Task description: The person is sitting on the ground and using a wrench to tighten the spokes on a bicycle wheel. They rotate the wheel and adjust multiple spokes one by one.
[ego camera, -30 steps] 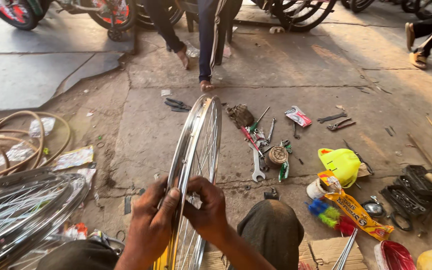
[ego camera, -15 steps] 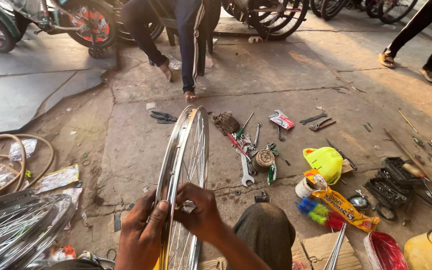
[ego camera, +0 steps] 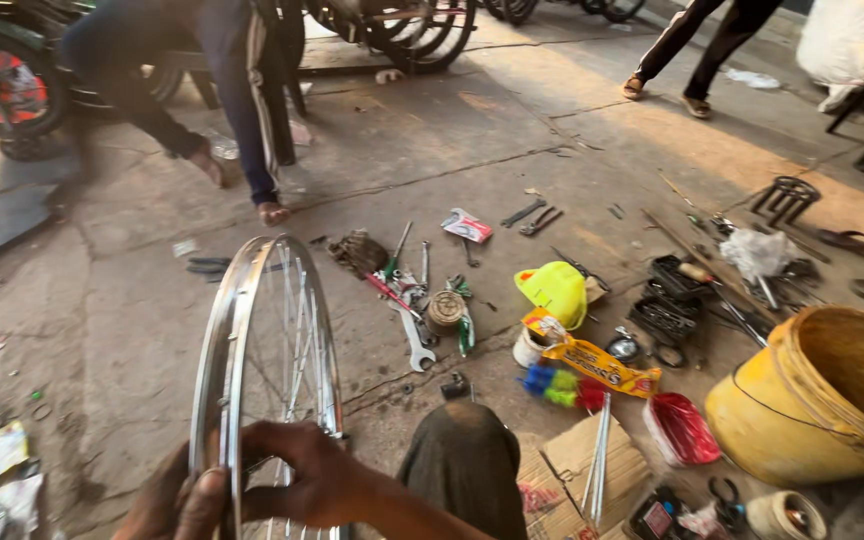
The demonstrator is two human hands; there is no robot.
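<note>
Both hands sit low at the near edge of the view. The right hand (ego camera: 317,480) curls its fingers around the shiny, upright, spoked metal bicycle wheel rim (ego camera: 252,350), gripping it, while the left hand (ego camera: 187,505) clasps the rim's other side. The rim stands on the concrete floor (ego camera: 102,300), left of the scattered wrenches (ego camera: 417,340).

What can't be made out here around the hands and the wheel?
- Left hand, head view: its grip is cut off by the bottom edge.
- Right hand: fingertips hidden behind the wheel rim.
- Wheel hub: below the frame, unseen.
- Small tools on the floor: too small to identify individually.
</note>
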